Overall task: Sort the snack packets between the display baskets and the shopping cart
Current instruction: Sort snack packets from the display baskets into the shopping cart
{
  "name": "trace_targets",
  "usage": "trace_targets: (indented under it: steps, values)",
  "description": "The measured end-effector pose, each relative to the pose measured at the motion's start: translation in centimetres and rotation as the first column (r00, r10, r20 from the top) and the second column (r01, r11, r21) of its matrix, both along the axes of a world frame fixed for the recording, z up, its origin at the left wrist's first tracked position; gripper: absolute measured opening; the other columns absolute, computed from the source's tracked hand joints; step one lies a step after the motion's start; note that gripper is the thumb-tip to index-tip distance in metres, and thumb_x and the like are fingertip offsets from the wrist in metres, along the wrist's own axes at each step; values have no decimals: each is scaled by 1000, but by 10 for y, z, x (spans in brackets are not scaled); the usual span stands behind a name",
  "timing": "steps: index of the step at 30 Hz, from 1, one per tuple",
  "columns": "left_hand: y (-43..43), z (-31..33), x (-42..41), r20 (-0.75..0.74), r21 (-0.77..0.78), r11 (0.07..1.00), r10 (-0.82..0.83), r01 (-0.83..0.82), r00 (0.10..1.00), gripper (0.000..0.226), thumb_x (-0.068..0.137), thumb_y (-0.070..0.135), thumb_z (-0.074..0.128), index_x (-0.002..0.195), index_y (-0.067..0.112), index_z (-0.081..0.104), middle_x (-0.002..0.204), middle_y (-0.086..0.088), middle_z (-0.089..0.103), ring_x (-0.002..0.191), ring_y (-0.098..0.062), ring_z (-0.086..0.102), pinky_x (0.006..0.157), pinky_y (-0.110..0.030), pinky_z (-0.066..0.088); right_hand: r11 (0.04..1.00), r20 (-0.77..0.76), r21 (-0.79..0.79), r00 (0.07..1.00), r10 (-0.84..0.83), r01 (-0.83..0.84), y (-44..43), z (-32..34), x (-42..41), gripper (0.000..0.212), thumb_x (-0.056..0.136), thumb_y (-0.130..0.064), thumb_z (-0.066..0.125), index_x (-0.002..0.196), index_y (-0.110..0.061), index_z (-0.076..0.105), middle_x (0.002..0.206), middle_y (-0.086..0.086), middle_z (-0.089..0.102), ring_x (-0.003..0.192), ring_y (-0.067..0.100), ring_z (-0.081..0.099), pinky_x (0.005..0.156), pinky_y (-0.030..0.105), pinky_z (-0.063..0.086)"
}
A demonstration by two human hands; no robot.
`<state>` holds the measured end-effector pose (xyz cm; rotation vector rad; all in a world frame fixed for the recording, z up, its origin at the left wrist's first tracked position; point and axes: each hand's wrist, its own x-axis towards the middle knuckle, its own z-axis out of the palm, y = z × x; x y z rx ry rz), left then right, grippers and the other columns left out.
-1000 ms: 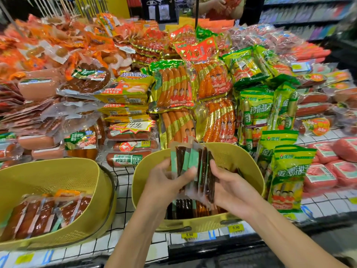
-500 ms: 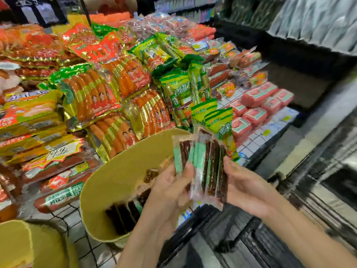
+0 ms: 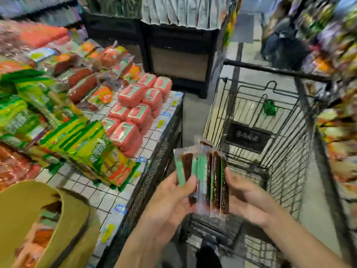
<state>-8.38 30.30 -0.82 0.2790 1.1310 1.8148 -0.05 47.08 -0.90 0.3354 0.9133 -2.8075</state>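
A fanned bunch of clear snack packets (image 3: 208,176) with dark brown sticks and green labels stands upright between both hands. My left hand (image 3: 172,198) grips the bunch's left side, thumb across the front. My right hand (image 3: 245,198) holds the right side from behind. The packets hang over the near end of the black wire shopping cart (image 3: 280,144), which looks nearly empty apart from a small green item at its far end. The yellow display basket (image 3: 23,209) sits at the lower left, with more packets inside it.
The wire display table (image 3: 154,136) to the left carries pink meat blocks (image 3: 135,107), green-yellow sausage bags (image 3: 87,144) and red sausages. Dark shelving stands behind the cart. A packed shelf (image 3: 340,122) lines the right side. A person in dark clothes crouches at the far right.
The view has swung right from the baskets to the cart. Both hands have carried the bunch of packets out of the yellow basket and over the cart.
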Motion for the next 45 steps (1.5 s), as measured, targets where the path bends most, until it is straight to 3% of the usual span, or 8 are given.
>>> trace_targets:
  steps: [10, 13, 18, 24, 31, 35, 38, 45]
  values:
    - [192, -73, -19, -318, -509, 856, -92, -88, 944, 42, 77, -11, 67, 111, 13, 60, 96, -10, 73, 85, -22, 70, 68, -35, 59, 941, 369, 120, 866, -338, 317, 148, -74, 15, 45, 80, -7, 57, 125, -1, 52, 114, 28, 64, 103, 42, 63, 72, 49, 58]
    - [239, -120, -33, -436, -518, 847, -142, -119, 889, 43, 80, -17, 58, 100, 21, 56, 90, 2, 67, 83, -9, 68, 62, -10, 50, 892, 457, 153, 769, -446, 426, 190, -120, 13, 43, 80, -4, 58, 122, -1, 54, 118, 28, 62, 108, 43, 61, 84, 55, 53]
    - [308, -233, -79, -161, -618, 786, -144, 14, 976, 52, 87, -18, 47, 129, 12, 40, 103, -17, 63, 62, -15, 66, 48, -29, 56, 844, 578, 300, 619, -532, 445, 252, -216, -8, 49, 75, -7, 65, 122, 0, 54, 113, 26, 64, 107, 39, 61, 91, 55, 49]
    - [375, -371, -126, -127, -754, 657, -166, 13, 978, 80, 85, -18, 51, 149, 17, 19, 119, -17, 57, 107, -31, 59, 94, -52, 49, 816, 654, 464, 488, -578, 344, 312, -353, -63, 28, 92, -1, 57, 119, -8, 53, 110, 21, 63, 102, 36, 61, 87, 56, 50]
    - [412, -482, -158, -216, -843, 538, -294, -26, 931, 65, 86, -22, 39, 138, 13, 23, 120, -15, 45, 70, -6, 49, 46, -17, 50, 716, 587, 675, 456, -669, 181, 336, -473, -117, 32, 93, -7, 56, 121, -9, 40, 112, 13, 57, 101, 29, 59, 89, 48, 51]
    - [414, -512, -161, -304, -826, 558, -328, -76, 894, 53, 92, -11, 47, 139, 10, 30, 128, -15, 47, 84, -6, 49, 63, -9, 44, 644, 501, 753, 515, -696, 139, 334, -507, -139, 26, 92, -1, 55, 109, -12, 39, 103, 5, 53, 96, 18, 52, 79, 17, 47]
    - [414, -518, -154, -367, -830, 537, -325, -149, 871, 50, 96, 3, 51, 140, -7, 30, 146, -25, 36, 126, -25, 44, 100, -20, 33, 545, 457, 835, 464, -759, 68, 324, -519, -149, 22, 90, -2, 58, 101, -12, 42, 101, 6, 55, 98, 23, 55, 82, 21, 44]
    - [417, -519, -145, -434, -847, 410, -165, -339, 886, 40, 103, 4, 33, 142, -7, 32, 149, -25, 30, 135, -36, 31, 102, -30, 21, 361, 383, 923, 442, -811, -136, 307, -526, -145, 50, 91, -20, 60, 131, 1, 39, 130, 18, 39, 116, 27, 37, 101, 35, 29]
